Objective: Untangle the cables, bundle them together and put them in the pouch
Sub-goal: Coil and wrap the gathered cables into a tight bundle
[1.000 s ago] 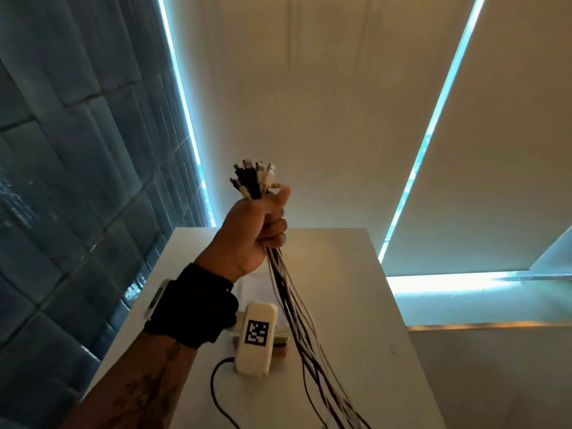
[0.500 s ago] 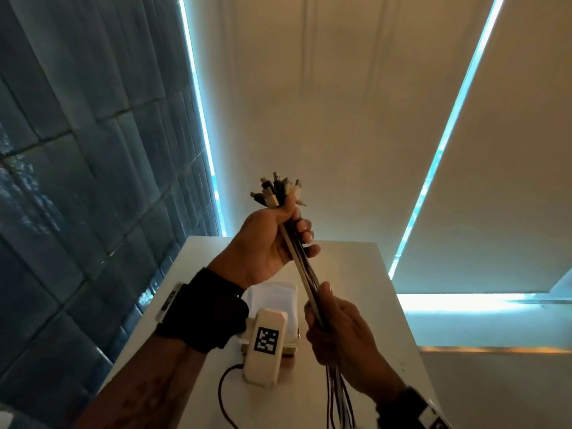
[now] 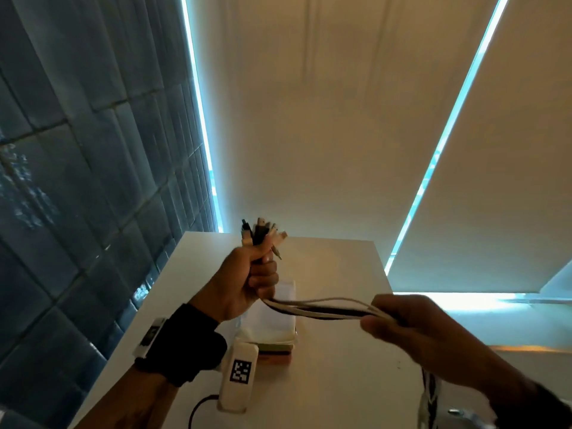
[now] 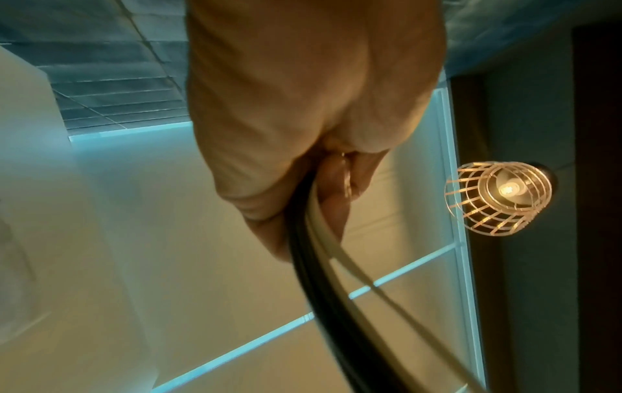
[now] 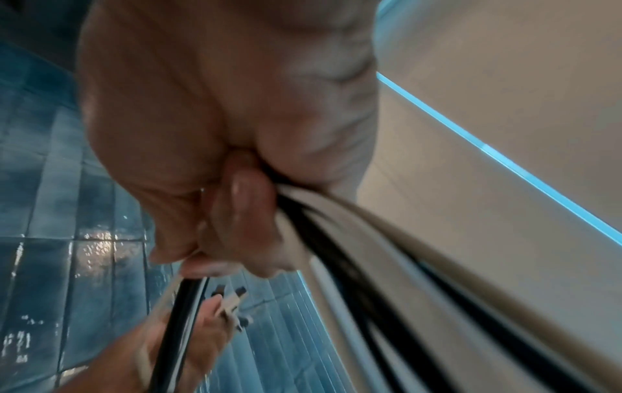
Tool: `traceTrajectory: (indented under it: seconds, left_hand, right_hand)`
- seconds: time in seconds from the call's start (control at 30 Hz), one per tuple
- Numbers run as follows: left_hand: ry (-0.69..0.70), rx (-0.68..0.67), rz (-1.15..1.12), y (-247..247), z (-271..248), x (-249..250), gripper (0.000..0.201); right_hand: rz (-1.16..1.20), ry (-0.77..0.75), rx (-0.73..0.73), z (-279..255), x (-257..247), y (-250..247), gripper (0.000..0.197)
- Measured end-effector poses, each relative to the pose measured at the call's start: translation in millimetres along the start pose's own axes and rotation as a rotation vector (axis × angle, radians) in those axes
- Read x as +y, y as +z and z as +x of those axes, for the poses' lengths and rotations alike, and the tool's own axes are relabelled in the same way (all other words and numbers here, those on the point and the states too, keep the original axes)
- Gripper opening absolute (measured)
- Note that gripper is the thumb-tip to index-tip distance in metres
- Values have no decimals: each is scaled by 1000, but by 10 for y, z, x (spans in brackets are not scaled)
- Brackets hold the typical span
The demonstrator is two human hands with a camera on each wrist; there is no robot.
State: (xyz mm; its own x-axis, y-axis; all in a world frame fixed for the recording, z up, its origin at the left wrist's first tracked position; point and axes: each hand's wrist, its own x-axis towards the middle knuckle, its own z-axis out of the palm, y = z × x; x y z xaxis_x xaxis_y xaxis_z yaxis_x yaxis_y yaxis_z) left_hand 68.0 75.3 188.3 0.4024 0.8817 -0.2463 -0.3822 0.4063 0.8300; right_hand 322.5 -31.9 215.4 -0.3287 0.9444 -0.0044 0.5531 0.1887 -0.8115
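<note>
A bundle of black and white cables (image 3: 325, 309) stretches between both hands above the white table (image 3: 340, 382). My left hand (image 3: 250, 283) grips the bundle just below its plug ends (image 3: 263, 232), which stick up out of the fist. My right hand (image 3: 402, 320) holds the same cables further along, to the right, and the loose tails (image 3: 428, 394) hang down from it. The left wrist view shows the cables (image 4: 313, 252) leaving the fist (image 4: 303, 159). The right wrist view shows fingers (image 5: 242, 212) curled round the cables (image 5: 387, 266). A pale pouch (image 3: 272, 320) lies on the table behind the hands.
A white wrist camera with a square marker (image 3: 240, 377) hangs under my left wrist, with a black lead (image 3: 198, 410) below it. Dark blue tiled wall (image 3: 77, 212) stands left; pale blinds (image 3: 340, 119) fill the back. A caged lamp (image 4: 498, 198) glows.
My left hand has come down with the plug ends. My right hand, absent a second ago, took the cables and slid right along them, pulling the stretch between the hands nearly level.
</note>
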Motion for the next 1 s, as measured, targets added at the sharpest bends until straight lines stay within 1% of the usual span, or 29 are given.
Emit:
traceTrajectory:
  seconds: [0.07, 0.17, 0.23, 0.3, 0.4, 0.43, 0.5, 0.6, 0.67, 0.77, 0.83, 0.9, 0.97, 1.0]
  left_hand:
    - [-34, -65, 115, 90, -89, -110, 39]
    - [-60, -243, 274, 242, -246, -240, 41]
    - [-57, -353, 354, 306, -323, -294, 54]
    - [-61, -397, 408, 335, -374, -313, 62]
    - [-89, -381, 482, 349, -435, -307, 66]
    - [-96, -371, 512, 358, -455, -302, 60]
    - [-111, -356, 555, 379, -490, -305, 36]
    - [-97, -299, 532, 379, -517, -332, 18]
    - [-97, -316, 506, 393, -547, -345, 3]
    - [-115, -351, 469, 413, -584, -352, 9]
    - [-143, -410, 371, 445, -600, -368, 17]
    - [-179, -483, 274, 478, -627, -411, 14]
    - [-210, -496, 213, 500, -655, -471, 12]
    - [-229, -486, 200, 508, -659, -489, 14]
  right_hand:
    - [-72, -56, 118, 31, -62, -101, 34]
    - [-119, -155, 238, 139, -179, -192, 31]
    - [-143, -221, 264, 234, -248, -229, 24]
    - [-166, -257, 267, 325, -282, -232, 20]
    - [-193, -295, 240, 446, -281, -178, 21]
    - [-200, -305, 225, 477, -273, -155, 22]
    - [-212, -315, 200, 529, -258, -117, 23]
    - [-168, -325, 158, 579, -260, -91, 19]
    - [-134, -330, 122, 597, -265, -83, 19]
    - [-78, -337, 70, 611, -248, -81, 25]
    - [-74, -340, 40, 607, -240, -83, 29]
    - [-66, -319, 5, 597, -233, -89, 25]
    - [-62, -297, -13, 576, -217, -96, 22]
    - [-73, -294, -16, 559, -212, -96, 23]
